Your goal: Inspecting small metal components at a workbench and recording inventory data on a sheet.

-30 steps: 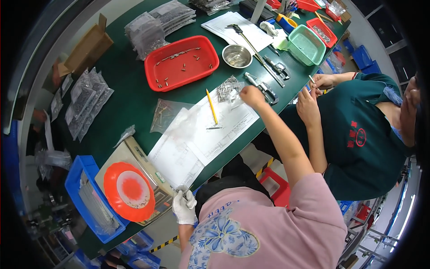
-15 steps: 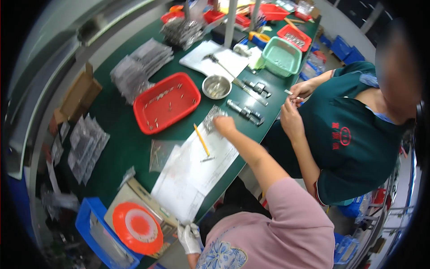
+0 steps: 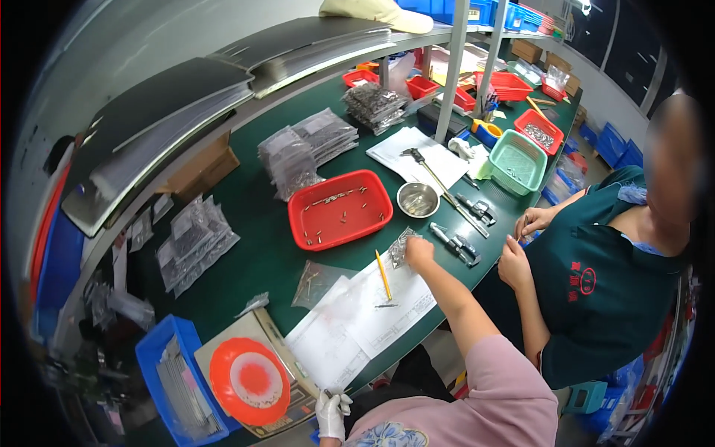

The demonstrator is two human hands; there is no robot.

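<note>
My bare right hand (image 3: 419,255) has its fingers closed on a clear plastic bag (image 3: 399,249) of small metal parts, at the far end of white paper sheets (image 3: 335,328). A yellow pencil (image 3: 383,276) and a small metal pin (image 3: 386,305) lie on the paper below it. My left hand (image 3: 331,416), in a white glove, is near the lower edge beside a scale (image 3: 302,395) topped by an orange-red dish (image 3: 249,413). Its fingers are closed around a small, thin metal piece, mostly hidden.
Beyond my right hand are a red tray (image 3: 339,227) of small parts, a metal bowl (image 3: 418,200), micrometers (image 3: 456,244) and a caliper (image 3: 447,195). A blue bin (image 3: 167,335) stands left of the scale. At right, a co-worker (image 3: 596,298) in dark green works with both hands.
The view has shifted, so the table's contents sit farther right and the shelf shows more. My right hand stays at the bag. The co-worker's hands have moved slightly apart.
</note>
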